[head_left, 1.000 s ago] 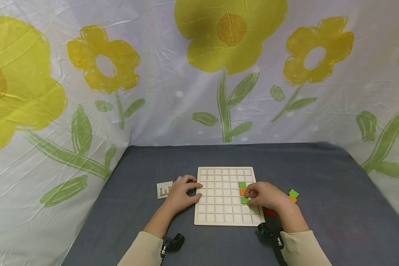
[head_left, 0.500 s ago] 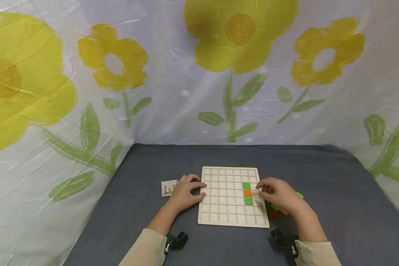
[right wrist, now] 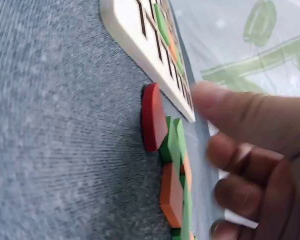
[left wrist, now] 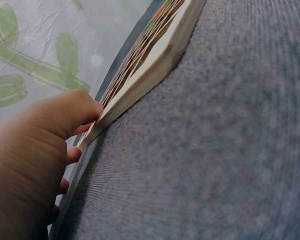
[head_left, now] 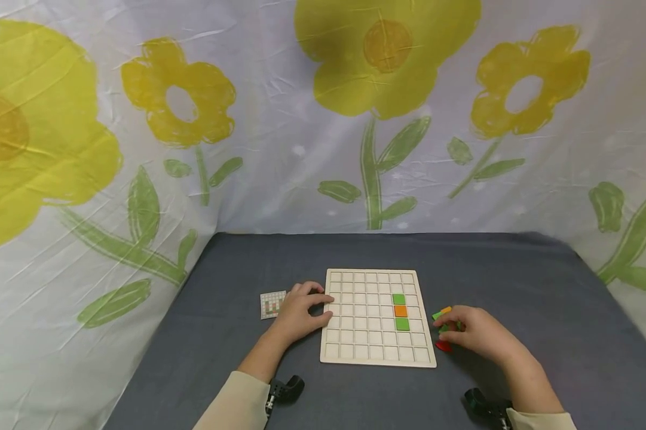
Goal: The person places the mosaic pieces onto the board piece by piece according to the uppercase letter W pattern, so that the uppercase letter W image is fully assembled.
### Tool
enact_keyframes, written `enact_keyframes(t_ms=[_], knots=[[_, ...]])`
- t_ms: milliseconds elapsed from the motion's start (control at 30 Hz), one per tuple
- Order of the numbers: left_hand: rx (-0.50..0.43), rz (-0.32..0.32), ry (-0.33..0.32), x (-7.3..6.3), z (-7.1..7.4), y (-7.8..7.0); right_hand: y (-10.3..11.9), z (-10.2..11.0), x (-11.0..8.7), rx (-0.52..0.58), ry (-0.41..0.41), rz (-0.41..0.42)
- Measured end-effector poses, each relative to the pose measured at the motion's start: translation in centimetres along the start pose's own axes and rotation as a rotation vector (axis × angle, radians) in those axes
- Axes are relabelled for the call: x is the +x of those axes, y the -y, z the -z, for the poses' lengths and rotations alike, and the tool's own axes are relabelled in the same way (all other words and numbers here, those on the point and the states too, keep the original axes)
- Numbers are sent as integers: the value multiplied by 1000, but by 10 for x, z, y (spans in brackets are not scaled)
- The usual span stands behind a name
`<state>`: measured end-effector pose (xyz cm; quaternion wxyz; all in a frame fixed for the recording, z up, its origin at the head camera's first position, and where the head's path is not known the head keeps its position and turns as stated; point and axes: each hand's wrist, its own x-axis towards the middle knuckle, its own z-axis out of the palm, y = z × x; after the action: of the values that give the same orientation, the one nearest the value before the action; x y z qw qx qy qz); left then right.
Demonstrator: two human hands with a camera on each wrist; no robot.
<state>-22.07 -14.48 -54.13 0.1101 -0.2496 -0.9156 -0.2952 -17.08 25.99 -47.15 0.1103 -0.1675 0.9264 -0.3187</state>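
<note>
Grid board (head_left: 359, 313): three square tiles (head_left: 400, 311) in right half.
Left hand (head_left: 299, 313): fingers parted, touching board's left edge.
Right hand (head_left: 480, 334): loosely parted, nothing gripped, beside loose tiles (right wrist: 171, 194) right of board.

Table (head_left: 376, 394), before a curtain (head_left: 279, 179). On the table: one board (head_left: 373, 323), centre. On the board, right of its middle: three tiles (head_left: 400, 311), one behind another in one column. Left of the board: one card (head_left: 272, 304). Right of the board, near its edge: loose pieces (right wrist: 172, 145). Left hand (head_left: 301, 310) between card and board, touching the board's left edge; right hand (head_left: 478, 331) over the pieces.
</note>
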Motion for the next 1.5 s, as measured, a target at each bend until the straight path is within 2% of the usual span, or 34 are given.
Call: enact_keyframes(t_ms=[200,433,633,833,1100,1333,1500], knots=[[-9,6,-5,-1,-1,-2,-1,-4,-5,-87,76,-34],[-14,10,-3,-2,-1,-3,0,-9,-5,-149,53,-54],[-5,15,3,-1,-5,-2,-6,-11,-7,-145,52,-4],[-8,10,-6,-1,-7,-1,-8,-10,-9,-81,38,17],[3,19,12,-1,-5,0,3,-6,-7,-13,-163,147],[0,12,8,1,-2,-1,10,-9,-5,214,-238,133],[3,11,-2,1,-4,0,10,-8,-4,270,-258,103]])
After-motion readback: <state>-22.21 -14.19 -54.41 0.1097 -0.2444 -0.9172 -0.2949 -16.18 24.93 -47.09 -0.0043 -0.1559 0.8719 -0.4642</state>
